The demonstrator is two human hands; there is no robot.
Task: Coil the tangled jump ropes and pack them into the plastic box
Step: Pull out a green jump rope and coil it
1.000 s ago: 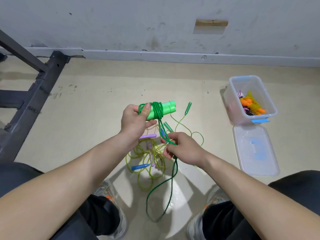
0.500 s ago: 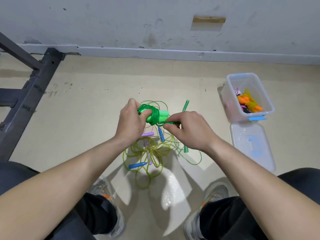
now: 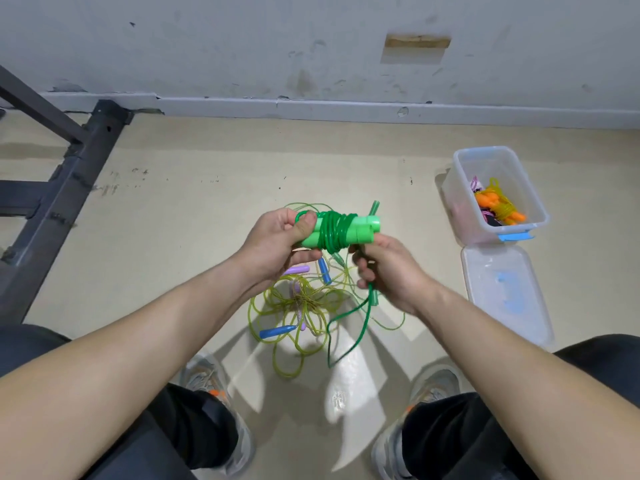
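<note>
An orange rope [image 3: 498, 207] already lies in the plastic box [image 3: 457, 202] at the far right, and the lid [image 3: 502, 299] is on the floor [image 3: 173, 237] nearer. The left hand [image 3: 277, 244] grips the green handles [image 3: 363, 230], which have many turns of green cord [image 3: 334, 230] around them. The right hand [image 3: 391, 271] pinches the loose cord just below. One tail and the yellow tangle [image 3: 294, 306] are left. Half a second ago the right hand was farther, at the handles.

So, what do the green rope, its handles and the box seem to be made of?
Green rope: likely soft PVC or similar, glossy, slightly translucent; it coils tightly. Green handles: smooth opaque plastic, low sheen. Plastic box: clear rigid plastic; the ropes inside show through its wall.
</note>
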